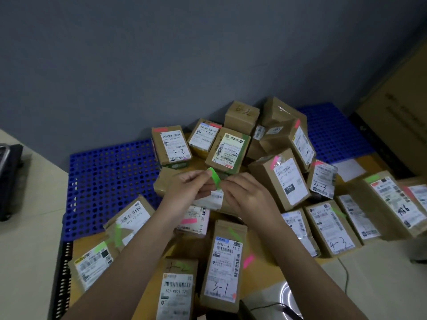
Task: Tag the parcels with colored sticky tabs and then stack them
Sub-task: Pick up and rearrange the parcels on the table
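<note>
Grey wall (161,54) behind. Blue pallet (108,181) against it on a pale floor (25,250), with a big carton (397,116) at far right. Heaped on the pallet, many brown parcels (279,179), most with white labels and handwritten codes: "3-3" (172,145) at the back, "6-2" (241,117) behind it, "4-3" (330,229) to the right, "3-1" (223,264) nearest. Pink or green tabs already stuck on several, for instance a pink one (275,161) on the parcel marked "15H" and a green one (118,234) at left. Dark bag (9,181) at the left edge; black cable (272,307) near the bottom.

Both arms reaching over the middle of the heap. Left hand (184,192) pinching the upper end of a green tab (215,177) between thumb and fingertips. Right hand (247,195) curled at the tab's lower end; whether actually gripping the tab, cannot tell. Tab held in the air, tilted, just above a parcel with a white label (213,199) directly under the hands.
</note>
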